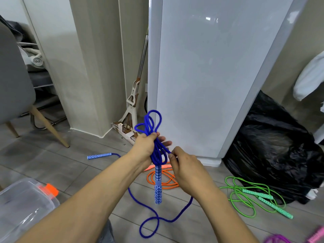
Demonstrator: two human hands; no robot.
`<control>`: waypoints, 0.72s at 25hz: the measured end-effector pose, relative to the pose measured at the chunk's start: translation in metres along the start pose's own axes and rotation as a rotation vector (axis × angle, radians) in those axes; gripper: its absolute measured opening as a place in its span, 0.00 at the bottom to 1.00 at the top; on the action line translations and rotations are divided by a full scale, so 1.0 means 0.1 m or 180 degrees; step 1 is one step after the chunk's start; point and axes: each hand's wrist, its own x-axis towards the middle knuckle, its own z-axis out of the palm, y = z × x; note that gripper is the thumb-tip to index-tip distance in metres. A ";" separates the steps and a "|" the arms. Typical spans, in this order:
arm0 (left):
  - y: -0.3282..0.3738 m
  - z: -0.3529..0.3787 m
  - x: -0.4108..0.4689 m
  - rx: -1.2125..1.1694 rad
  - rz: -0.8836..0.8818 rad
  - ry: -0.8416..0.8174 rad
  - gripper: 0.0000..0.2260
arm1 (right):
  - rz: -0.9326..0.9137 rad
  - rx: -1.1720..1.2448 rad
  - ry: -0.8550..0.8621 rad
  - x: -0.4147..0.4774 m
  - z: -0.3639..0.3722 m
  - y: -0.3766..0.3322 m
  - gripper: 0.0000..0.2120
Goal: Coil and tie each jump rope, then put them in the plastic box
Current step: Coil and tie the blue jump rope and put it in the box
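Note:
My left hand (146, 148) grips a bundle of blue jump rope (152, 130) loops, which stick out above the fist. One blue patterned handle (158, 185) hangs straight down below that hand. My right hand (184, 165) pinches a strand of the same rope just right of the bundle. The loose rest of the blue rope trails down to the floor in a loop, and its other handle (99, 156) lies on the floor to the left. The clear plastic box (22, 204) with an orange latch sits at the lower left.
An orange rope (166, 181) lies on the floor behind my hands, a green rope (254, 199) to the right, a purple and pink one (298, 239) at the bottom right. A black rubbish bag (273, 148), a white cabinet (210, 76), a mop (133, 102) and a grey chair (14, 81) stand around.

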 end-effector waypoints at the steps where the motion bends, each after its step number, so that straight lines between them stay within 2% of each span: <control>1: 0.03 -0.04 0.06 -0.0271 0.0015 0.0050 0.08 | -0.0009 -0.0049 -0.0043 0.00 -0.01 0.02 0.10; 4: 0.08 -0.14 0.19 -0.0574 0.0087 0.0296 0.12 | -0.0095 0.0293 -0.0649 0.04 -0.09 0.08 0.11; 6: 0.12 -0.22 0.27 -0.0339 0.0330 0.0552 0.13 | 0.0028 0.0634 -0.1244 0.03 -0.16 0.14 0.13; 8: 0.20 -0.32 0.37 0.0101 0.0714 0.0789 0.11 | 0.0321 0.0849 -0.1516 0.01 -0.26 0.26 0.13; 10: 0.28 -0.43 0.44 0.0513 0.0998 0.0895 0.10 | 0.0448 0.0682 -0.1326 0.01 -0.40 0.41 0.13; 13: 0.32 -0.49 0.46 0.1134 0.1136 0.0818 0.09 | 0.0338 0.0336 -0.0472 0.04 -0.54 0.53 0.12; 15: 0.27 -0.42 0.38 0.1511 0.1142 0.0529 0.09 | 0.0231 0.0383 -0.0131 0.05 -0.55 0.48 0.11; 18: 0.15 -0.26 0.17 0.1836 0.1043 -0.0084 0.09 | 0.0113 0.0533 0.0103 0.05 -0.47 0.34 0.10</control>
